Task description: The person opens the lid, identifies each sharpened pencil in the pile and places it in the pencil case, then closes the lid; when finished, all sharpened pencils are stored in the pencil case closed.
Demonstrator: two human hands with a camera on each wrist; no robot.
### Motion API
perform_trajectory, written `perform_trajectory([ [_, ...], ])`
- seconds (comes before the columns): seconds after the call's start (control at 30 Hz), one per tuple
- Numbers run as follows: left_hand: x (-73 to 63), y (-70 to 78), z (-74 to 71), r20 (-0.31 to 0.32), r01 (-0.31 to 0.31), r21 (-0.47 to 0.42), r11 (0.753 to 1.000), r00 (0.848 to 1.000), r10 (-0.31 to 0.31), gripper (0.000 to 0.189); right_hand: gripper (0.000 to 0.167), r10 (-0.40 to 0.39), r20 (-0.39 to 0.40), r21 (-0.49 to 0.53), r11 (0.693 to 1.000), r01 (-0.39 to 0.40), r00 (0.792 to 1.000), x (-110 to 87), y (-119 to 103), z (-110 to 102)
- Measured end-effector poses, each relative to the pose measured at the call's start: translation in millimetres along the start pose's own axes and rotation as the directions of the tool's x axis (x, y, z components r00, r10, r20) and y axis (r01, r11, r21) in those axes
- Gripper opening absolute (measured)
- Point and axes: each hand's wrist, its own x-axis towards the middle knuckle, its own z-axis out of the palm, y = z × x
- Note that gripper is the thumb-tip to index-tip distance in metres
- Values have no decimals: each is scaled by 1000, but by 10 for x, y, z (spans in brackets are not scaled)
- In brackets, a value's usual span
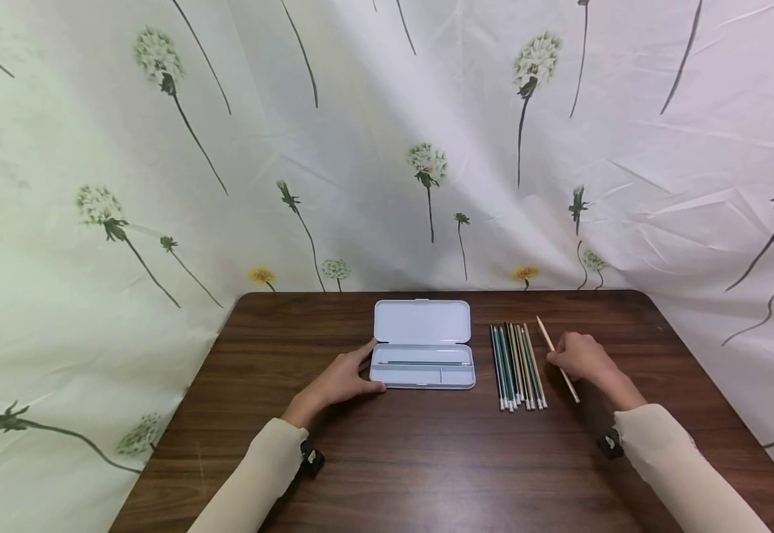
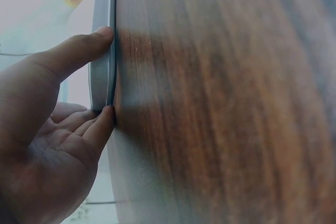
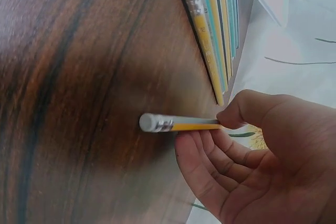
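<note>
A white pencil case (image 1: 405,376) lies open on the table, its lid (image 1: 422,321) tipped back. One dark pencil (image 1: 420,363) rests in its long compartment. My left hand (image 1: 342,379) grips the case's left end, thumb at the front edge and fingers at the side, as the left wrist view also shows. On the right, my right hand (image 1: 583,357) pinches a yellow pencil (image 3: 191,125) between thumb and fingers. Its white eraser end points toward me in the head view, apart from the row of pencils.
Between the case and my right hand lies a row of several green, dark and yellow pencils (image 1: 519,370), eraser ends toward me. They rest on a dark wood-grain table (image 1: 420,459). A white cloth with dandelion prints (image 1: 360,148) hangs behind the table and along its sides.
</note>
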Motion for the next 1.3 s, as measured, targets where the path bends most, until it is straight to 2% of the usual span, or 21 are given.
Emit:
perform_trajectory([
  [0.17,-2,9,-5,0,4,6,1000,1000,-4,102,23,-28,-6,-12,1000,28,1000,21,-53,-31],
  [0.4,-7,12,-7,-3,5,8,1000,1000,-5,102,15,-108,-73,-42,994,105,991,38,-276,-127],
  [0.67,-3,-3,0,-5,-9,3,1000,1000,9,102,7,-205,-76,-100,975,198,976,94,-562,-236],
  [0.87,6,-5,5,1,-6,7,1000,1000,6,102,4,-254,-37,-132,960,247,967,90,-826,-297],
  [1.07,8,-21,6,0,-18,15,1000,1000,18,103,4,-320,-44,-171,936,309,946,91,-1071,-306],
  [1.3,2,-16,0,-6,-24,-11,1000,1000,24,102,4,-398,-36,-242,894,378,917,99,-1334,-284],
])
